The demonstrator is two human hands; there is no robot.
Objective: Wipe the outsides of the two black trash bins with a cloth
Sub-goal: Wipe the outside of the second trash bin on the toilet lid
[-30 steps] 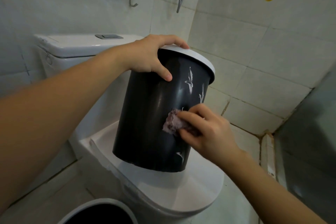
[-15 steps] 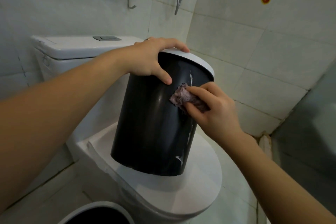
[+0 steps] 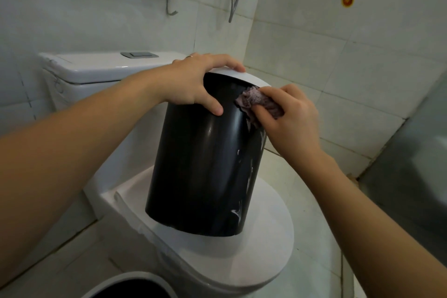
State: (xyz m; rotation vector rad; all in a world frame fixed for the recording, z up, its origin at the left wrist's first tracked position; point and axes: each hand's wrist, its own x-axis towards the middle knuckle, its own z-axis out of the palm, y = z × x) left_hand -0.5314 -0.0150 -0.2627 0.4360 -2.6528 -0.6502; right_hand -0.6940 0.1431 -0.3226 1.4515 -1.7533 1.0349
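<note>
Bin point(image 3: 205, 164) stands tilted on toilet lid point(image 3: 263, 244), centre frame. Left hand point(image 3: 193, 82) grips its white rim, fingers curled over top, thumb on the wall. Right hand point(image 3: 287, 116) pinches cloth point(image 3: 251, 100) against upper right wall, just under rim. Risk: base rests on a smooth lid; sideways wiping pressure could slide or tip bin off if left grip slackens. White streaks low right remain unwiped. Second bin point(image 3: 130, 285) at bottom edge, partly visible. Cistern point(image 3: 96, 68) close behind, tiled wall point(image 3: 338, 68) right, limiting rotation room.
</note>
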